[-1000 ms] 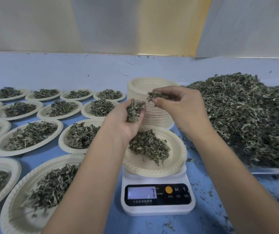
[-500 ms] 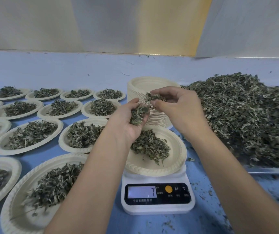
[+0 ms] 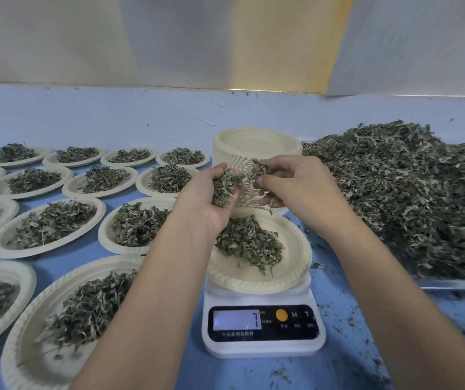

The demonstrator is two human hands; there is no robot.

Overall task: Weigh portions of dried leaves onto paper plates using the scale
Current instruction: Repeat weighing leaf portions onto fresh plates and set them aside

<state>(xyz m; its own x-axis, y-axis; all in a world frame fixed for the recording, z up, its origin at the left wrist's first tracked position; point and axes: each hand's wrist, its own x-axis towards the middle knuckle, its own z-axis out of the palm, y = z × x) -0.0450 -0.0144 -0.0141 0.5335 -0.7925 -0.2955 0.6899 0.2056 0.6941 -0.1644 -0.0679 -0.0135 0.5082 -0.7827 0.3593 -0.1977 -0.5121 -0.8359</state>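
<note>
1. Surroundings. The blue table (image 3: 335, 370) carries filled paper plates (image 3: 48, 223) in rows across its left half, each with a portion of dried leaves. A stack of unused plates (image 3: 256, 142) stands directly behind my hands. The bulk leaf pile (image 3: 394, 192) fills the right side on a metal tray (image 3: 450, 284), just beside the scale. Loose leaf fragments lie scattered on the table to the right of the scale. My left forearm crosses in front of the nearest filled plate and hides the left rim of the plate on the scale.

2. Task item. The scale (image 3: 262, 347) sits at centre front. The weighing plate (image 3: 296, 266) rests on its platform and holds a weighed portion (image 3: 249, 243) heaped left of the plate's middle.

3. Hand pose. My left hand (image 3: 206, 201) is above the back left of the weighing plate, palm turned up and inward, fingers cupped round a leaf clump (image 3: 224, 190). My right hand (image 3: 301, 187) is level with it, just beside, thumb and fingertips pinching a leaf tuft (image 3: 258, 170) above the plate's far edge. The two hands are near each other but apart.

4. Markings. The display (image 3: 237, 319) shows "7". To its right are an orange button (image 3: 281, 314) and the letters "M" and "T". The small characters under the display and buttons are too fine to read.
</note>
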